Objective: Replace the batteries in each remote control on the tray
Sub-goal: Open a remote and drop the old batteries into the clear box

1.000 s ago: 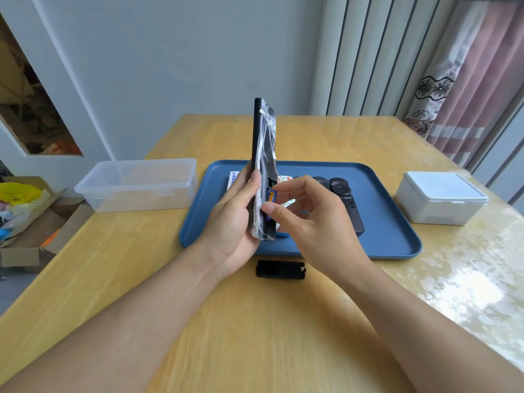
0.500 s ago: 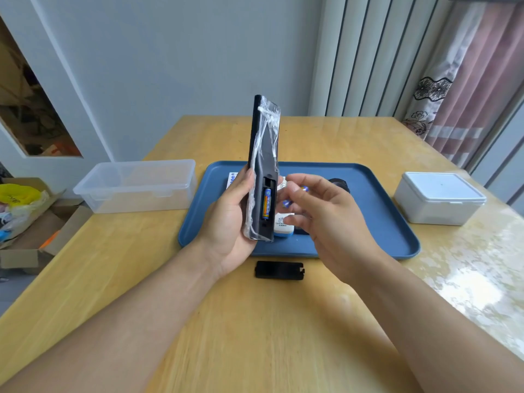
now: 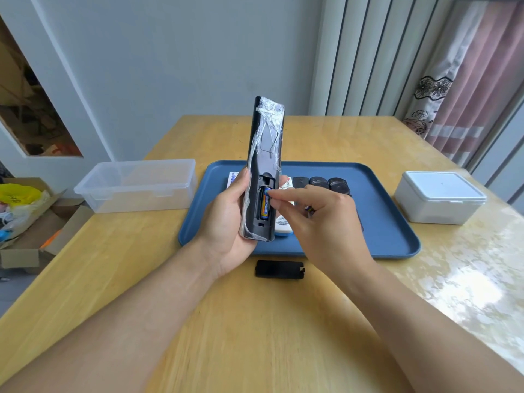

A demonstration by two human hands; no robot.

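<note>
My left hand (image 3: 226, 219) grips a black remote (image 3: 265, 143) wrapped in clear film and holds it upright above the blue tray (image 3: 382, 222). Its battery compartment faces me, open, with one blue-and-gold battery (image 3: 264, 207) inside. My right hand (image 3: 320, 222) pinches the top end of that battery with thumb and forefinger. A second small battery (image 3: 310, 209) is tucked in its curled fingers. The black battery cover (image 3: 279, 269) lies on the table in front of the tray. A white remote (image 3: 283, 225) and several black remotes (image 3: 337, 184) lie on the tray, partly hidden by my hands.
A clear lidded plastic box (image 3: 136, 184) stands left of the tray and a white lidded box (image 3: 439, 197) stands to its right. An open cardboard box (image 3: 25, 222) with clutter sits on the floor at the far left. The wooden table's edges run left and right.
My right hand drew a battery out of the compartment and away to the right, then came back. Its fingertips are now on the top of the battery still inside. The remote stayed upright.
</note>
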